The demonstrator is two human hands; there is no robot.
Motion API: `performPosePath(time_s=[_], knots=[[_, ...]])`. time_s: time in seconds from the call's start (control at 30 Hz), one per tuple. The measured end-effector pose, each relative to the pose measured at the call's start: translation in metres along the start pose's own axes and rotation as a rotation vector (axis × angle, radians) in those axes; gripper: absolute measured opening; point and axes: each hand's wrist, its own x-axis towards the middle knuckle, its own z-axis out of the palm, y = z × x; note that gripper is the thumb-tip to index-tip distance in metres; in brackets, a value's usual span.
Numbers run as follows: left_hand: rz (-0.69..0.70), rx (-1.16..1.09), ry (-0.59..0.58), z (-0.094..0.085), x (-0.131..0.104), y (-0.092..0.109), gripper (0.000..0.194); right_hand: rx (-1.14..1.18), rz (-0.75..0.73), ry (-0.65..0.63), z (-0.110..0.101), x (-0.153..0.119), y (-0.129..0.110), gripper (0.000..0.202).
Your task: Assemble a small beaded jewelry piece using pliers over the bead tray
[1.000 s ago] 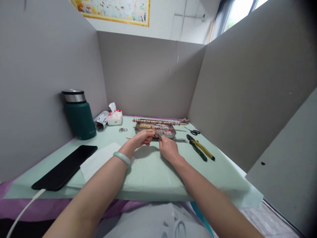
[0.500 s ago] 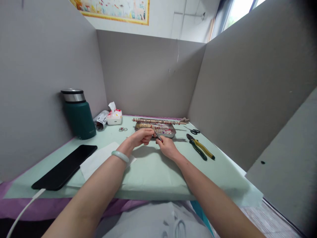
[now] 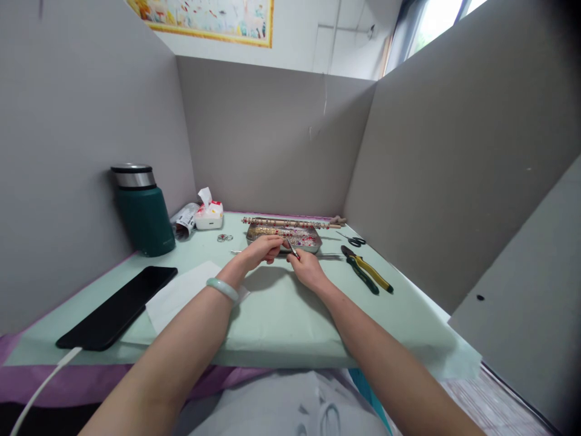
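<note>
My right hand (image 3: 307, 268) is wrapped round a pair of small pliers (image 3: 293, 247), whose slim grey jaws point up and left. A bit of red handle shows at my fingers. Just left of the jaws, my left hand (image 3: 263, 251) is closed in a pinch, its fingertips almost meeting the pliers. Whatever it pinches is too small to make out. Behind both hands stands a metal tray (image 3: 313, 248) of gold, red and pink beads. A rod wound with beaded pieces (image 3: 290, 223) lies across the tray's far side.
Right of my hands lie large green-and-yellow cutting pliers (image 3: 367, 270) and black scissors (image 3: 356, 241). Several rings (image 3: 224, 238) sit left of the tray. Further left are a tissue pack (image 3: 209, 215), a green flask (image 3: 146, 218), a white sheet (image 3: 181, 290) and a cabled phone (image 3: 120, 309). Grey partitions surround the table.
The small pliers have turned slightly, their jaws a little further right and steeper. Both hands stay close together in nearly the same place.
</note>
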Motion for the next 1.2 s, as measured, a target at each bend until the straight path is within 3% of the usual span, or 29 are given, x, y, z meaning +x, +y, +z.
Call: performPosePath(time_s=[0.5, 1.2], knots=[[0.007, 0.028, 0.062, -0.0001, 0.0022, -0.0034, 0.018, -0.211, 0.041, 0.002, -0.0003, -0.0022, -0.0012, 0.032], [-0.025, -0.016, 0.0, -0.0047, 0.0058, -0.0098, 0.017, -0.308, 0.05, -0.038, -0.0005, -0.0038, -0.0027, 0.033]])
